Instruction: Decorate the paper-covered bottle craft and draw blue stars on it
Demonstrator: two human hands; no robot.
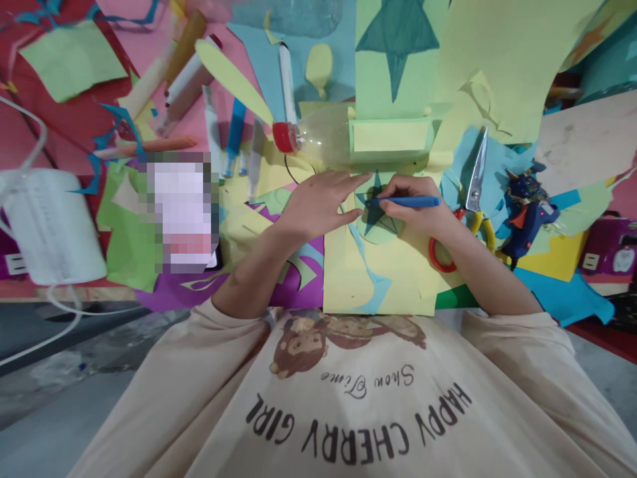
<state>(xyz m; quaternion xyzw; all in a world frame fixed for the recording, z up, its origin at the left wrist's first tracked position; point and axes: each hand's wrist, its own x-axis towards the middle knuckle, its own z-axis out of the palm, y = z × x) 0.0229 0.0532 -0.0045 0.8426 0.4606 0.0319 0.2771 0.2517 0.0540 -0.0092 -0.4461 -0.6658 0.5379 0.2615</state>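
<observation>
A blue marker (415,201) is held in my right hand (411,202), its tip end over a small green paper circle (383,229). On that circle is a star (377,207), part dark blue-green and part only outlined. My left hand (323,202) rests with fingers spread at the circle's left edge, holding nothing. Beneath lies a pale yellow sheet (343,279) with a light blue paper scrap (379,289) on it. Just beyond my hands a clear plastic bottle (326,139) with a red cap (283,137) lies on its side.
Scissors (475,199) and a dark blue glue gun (527,226) lie right of my right hand. A larger green sheet (368,79) with a dark star is beyond the bottle. Several markers, a phone (184,212) and a white power adapter (54,226) are left.
</observation>
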